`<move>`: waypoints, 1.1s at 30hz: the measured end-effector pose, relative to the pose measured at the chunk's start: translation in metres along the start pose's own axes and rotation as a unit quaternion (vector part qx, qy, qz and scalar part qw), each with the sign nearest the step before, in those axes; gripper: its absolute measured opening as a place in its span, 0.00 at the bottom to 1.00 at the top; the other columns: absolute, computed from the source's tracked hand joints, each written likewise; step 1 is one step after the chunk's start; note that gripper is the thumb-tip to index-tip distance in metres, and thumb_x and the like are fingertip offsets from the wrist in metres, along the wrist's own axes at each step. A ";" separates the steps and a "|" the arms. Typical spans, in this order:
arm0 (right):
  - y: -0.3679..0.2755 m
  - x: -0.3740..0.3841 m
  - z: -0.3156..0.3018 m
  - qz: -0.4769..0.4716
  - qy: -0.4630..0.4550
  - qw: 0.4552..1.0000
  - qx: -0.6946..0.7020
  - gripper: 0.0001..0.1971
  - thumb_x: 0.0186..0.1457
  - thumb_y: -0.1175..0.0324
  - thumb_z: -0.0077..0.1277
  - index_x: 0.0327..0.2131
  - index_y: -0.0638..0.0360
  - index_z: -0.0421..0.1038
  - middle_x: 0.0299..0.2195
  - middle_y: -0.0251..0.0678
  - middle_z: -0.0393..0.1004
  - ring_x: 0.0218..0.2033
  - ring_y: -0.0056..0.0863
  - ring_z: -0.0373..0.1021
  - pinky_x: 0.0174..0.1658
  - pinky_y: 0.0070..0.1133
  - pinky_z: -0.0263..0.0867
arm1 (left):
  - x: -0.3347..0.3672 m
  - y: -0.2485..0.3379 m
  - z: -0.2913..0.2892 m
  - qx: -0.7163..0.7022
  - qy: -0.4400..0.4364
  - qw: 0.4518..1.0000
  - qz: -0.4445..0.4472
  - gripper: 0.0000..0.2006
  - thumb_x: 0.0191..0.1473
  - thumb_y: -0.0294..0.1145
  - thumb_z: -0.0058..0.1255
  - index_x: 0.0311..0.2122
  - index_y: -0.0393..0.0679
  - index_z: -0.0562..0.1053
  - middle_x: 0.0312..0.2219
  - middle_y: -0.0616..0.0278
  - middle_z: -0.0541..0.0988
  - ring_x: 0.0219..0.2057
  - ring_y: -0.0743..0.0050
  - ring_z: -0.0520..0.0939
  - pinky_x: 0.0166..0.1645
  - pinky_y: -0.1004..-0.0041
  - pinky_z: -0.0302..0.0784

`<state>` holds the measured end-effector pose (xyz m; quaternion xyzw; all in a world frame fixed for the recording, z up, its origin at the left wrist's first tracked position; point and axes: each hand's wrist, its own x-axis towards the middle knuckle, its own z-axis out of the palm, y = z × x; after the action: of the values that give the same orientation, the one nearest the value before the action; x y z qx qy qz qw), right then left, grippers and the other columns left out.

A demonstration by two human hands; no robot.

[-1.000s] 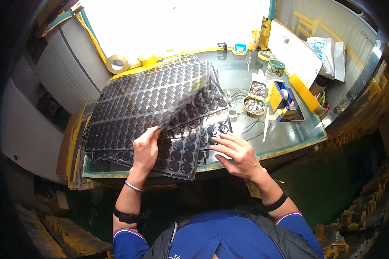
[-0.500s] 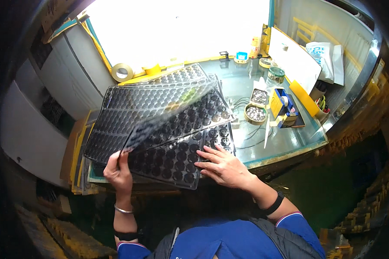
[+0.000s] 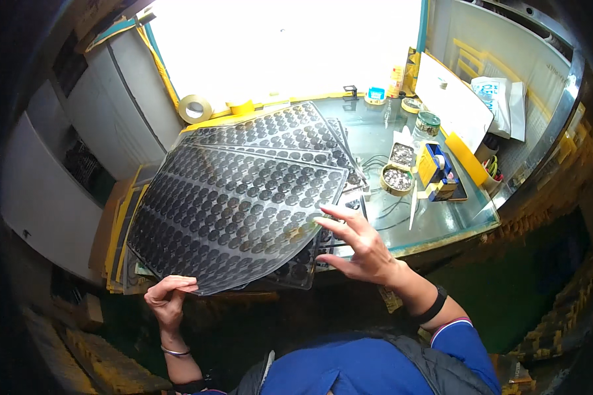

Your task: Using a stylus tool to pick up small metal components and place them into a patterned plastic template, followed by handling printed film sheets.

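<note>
A thin black plastic sheet (image 3: 230, 210) with rows of round cups lies bowed across a fanned-out pile of similar sheets. My left hand (image 3: 168, 299) pinches its near left corner between thumb and fingers. My right hand (image 3: 366, 253) is beside the sheet's right edge, thumb and fingers spread. Its fingertips are at that edge, and I cannot tell if they touch it. Behind, other cupped sheets (image 3: 300, 125) fan out at different angles. A darker sheet (image 3: 300, 270) shows underneath, mostly covered.
On the glass-topped table (image 3: 435, 230), right of the pile, are a round tin of small pieces (image 3: 396, 179), a blue tape dispenser (image 3: 437, 172) and a green-lidded jar (image 3: 428, 123). Tape rolls (image 3: 195, 109) stand at the back left. A bright panel (image 3: 283, 52) rises behind.
The raised, blurred sheet has come down over the pile toward me. My left hand moved left and nearer with its corner. My right hand lifted off the lower sheets and spread its fingers.
</note>
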<state>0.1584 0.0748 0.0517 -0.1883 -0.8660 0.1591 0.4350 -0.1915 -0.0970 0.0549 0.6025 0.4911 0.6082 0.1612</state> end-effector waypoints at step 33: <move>-0.038 0.044 0.035 0.310 -0.271 0.827 0.383 0.22 0.66 0.54 0.38 0.49 0.64 0.71 0.40 0.25 0.73 0.42 0.14 0.63 0.48 0.18 0.61 | 0.021 0.032 0.111 0.319 -0.005 0.918 0.237 0.16 0.38 0.31 0.66 0.35 0.46 0.76 0.25 0.66 0.73 0.28 0.65 0.73 0.33 0.67 0.63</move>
<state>0.0983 0.0582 0.0788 -0.2147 -0.7145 0.6492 0.1479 -0.0848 -0.0508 0.0685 0.7236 0.5010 0.4369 -0.1856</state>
